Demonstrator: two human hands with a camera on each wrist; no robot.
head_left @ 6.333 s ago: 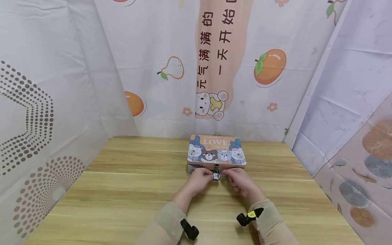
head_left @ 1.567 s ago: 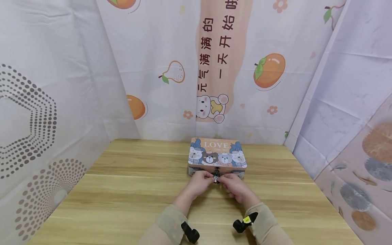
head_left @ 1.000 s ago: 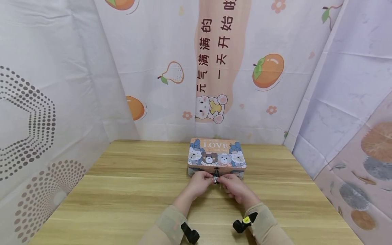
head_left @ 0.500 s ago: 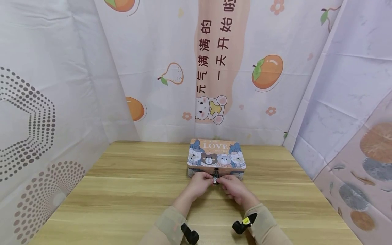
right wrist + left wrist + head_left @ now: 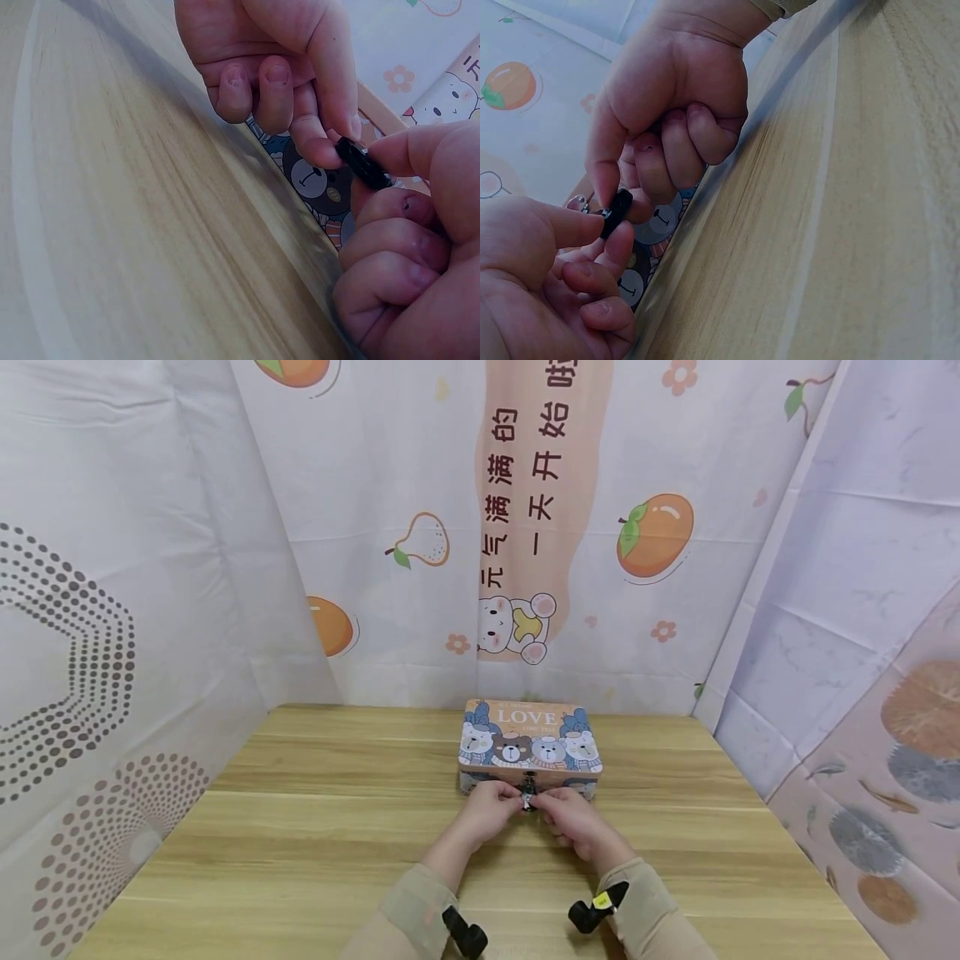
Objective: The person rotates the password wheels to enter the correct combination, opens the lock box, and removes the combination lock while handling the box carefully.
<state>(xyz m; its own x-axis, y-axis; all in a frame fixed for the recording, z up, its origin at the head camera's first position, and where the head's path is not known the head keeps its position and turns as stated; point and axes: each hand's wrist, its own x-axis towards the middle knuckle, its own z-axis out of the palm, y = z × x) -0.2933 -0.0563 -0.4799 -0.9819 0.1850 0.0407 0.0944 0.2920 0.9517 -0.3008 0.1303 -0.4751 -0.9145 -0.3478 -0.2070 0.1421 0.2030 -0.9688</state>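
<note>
A tin box [image 5: 530, 743] with a lid of cartoon bears and the word LOVE stands at the back of the table. At its front clasp is a small black padlock [image 5: 528, 802] with a pale patterned face, mostly covered by fingertips. My left hand [image 5: 487, 810] pinches it from the left between thumb and forefinger. From the right, my right hand [image 5: 577, 820] pinches it too, its other fingers curled in. In the left wrist view the padlock [image 5: 616, 212] shows its dark edge, with a bit of silver metal beside it. Whether the shackle is through the clasp cannot be made out.
The wooden table [image 5: 337, 827] stretches around the box and both forearms. A printed curtain [image 5: 375, 610] hangs just behind the table's back edge, and more cloth hangs at both sides. Each sleeve carries a black wrist camera [image 5: 465, 933].
Since the oldest frame, the right fingers have moved in onto the padlock, and its round pale face has become mostly covered. Over the last second the hands and box have hardly moved.
</note>
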